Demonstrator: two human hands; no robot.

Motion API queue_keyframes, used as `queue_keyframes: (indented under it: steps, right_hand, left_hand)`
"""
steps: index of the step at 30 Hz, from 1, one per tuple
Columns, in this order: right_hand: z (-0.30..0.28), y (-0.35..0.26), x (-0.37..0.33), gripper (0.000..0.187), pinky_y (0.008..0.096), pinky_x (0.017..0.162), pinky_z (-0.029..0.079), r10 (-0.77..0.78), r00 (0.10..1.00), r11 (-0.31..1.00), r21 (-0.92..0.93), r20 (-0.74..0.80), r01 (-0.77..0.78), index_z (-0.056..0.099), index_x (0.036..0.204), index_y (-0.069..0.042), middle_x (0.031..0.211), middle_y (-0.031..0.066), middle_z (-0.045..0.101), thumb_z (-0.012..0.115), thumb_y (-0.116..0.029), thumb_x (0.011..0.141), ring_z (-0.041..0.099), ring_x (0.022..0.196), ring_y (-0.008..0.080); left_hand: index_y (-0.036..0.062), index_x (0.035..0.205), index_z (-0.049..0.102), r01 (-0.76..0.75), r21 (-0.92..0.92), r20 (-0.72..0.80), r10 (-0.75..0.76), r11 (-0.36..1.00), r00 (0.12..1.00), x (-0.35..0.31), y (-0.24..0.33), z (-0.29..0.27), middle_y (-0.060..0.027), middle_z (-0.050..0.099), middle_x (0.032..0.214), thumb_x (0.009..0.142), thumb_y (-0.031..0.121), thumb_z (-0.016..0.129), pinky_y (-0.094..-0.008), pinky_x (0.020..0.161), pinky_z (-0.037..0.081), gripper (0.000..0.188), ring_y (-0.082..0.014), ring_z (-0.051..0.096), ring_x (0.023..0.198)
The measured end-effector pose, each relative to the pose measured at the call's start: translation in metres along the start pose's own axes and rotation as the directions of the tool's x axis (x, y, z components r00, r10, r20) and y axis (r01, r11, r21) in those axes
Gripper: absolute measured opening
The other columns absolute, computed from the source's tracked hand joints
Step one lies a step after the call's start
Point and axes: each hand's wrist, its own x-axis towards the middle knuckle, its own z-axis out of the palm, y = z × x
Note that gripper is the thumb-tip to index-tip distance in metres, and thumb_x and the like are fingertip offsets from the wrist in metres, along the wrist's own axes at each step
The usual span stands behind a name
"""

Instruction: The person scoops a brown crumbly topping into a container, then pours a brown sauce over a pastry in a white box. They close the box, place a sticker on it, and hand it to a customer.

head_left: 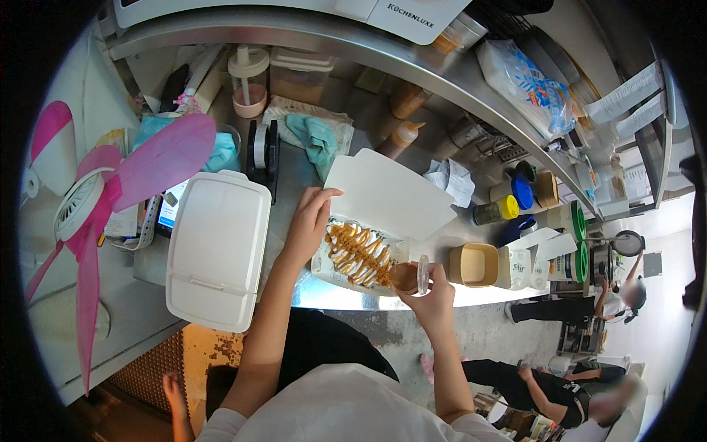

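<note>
The open white takeaway box (361,254), its food striped with brown sauce, sat at the counter edge, where the left hand (308,225) pressed flat on its far rim to steady it while the right hand (433,295), fingers clamped round a small sauce cup (407,277), tipped that cup over the near corner.

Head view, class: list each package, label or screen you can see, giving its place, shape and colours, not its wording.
Plastic bag: upper shelf, right; clear, blue print.
Paper slips: hanging far right; long, white.
Screen: left of the white lidded tub; small, lit pale blue.
Takeaway box: centre counter; white card, lid open.
</note>
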Motion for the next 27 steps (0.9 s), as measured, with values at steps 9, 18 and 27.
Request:
queue_keyframes:
  steps: [9, 18, 27]
  right_hand:
    - [0.002, -0.010, -0.020, 0.052, 0.0363, 0.079, 0.059, 0.037, 0.995, 0.997, -0.065, 0.093, -0.031, 0.053, 0.100, -0.001, 0.096, 0.0156, 0.072, 0.090, -0.012, 0.065, 0.073, 0.089, 0.0270]
    - [-0.001, 0.011, -0.002, 0.052, 0.0371, 0.072, 0.059, -0.048, 0.998, 0.999, -0.023, -0.030, 0.048, 0.052, 0.098, -0.002, 0.090, 0.0163, 0.071, 0.090, -0.014, 0.064, 0.073, 0.083, 0.0294]
    - [-0.010, 0.001, 0.006, 0.050, 0.0355, 0.076, 0.059, 0.018, 0.999, 0.998, -0.054, -0.032, -0.020, 0.052, 0.096, 0.001, 0.092, 0.0162, 0.071, 0.090, -0.011, 0.065, 0.073, 0.088, 0.0251]
  left_hand:
    - [0.0060, 0.119, 0.062, 0.002, 0.001, 0.007, -0.002, 1.000, 1.000, 0.000, -0.003, 0.000, -0.0138, 0.054, 0.108, 0.101, 0.005, 0.046, -0.0336, 0.088, 0.047, 0.024, -0.0272, 0.059, 0.099]
    - [0.0058, 0.119, 0.061, -0.011, 0.016, 0.005, 0.011, 1.000, 1.000, 0.000, 0.000, -0.001, -0.0135, 0.054, 0.108, 0.101, 0.005, 0.047, -0.0339, 0.088, 0.047, 0.023, -0.0271, 0.059, 0.099]
    - [0.0061, 0.120, 0.062, -0.014, 0.021, 0.001, 0.014, 1.000, 1.000, -0.001, -0.003, -0.001, -0.0116, 0.055, 0.109, 0.101, 0.004, 0.047, -0.0309, 0.084, 0.047, 0.024, -0.0225, 0.059, 0.097]
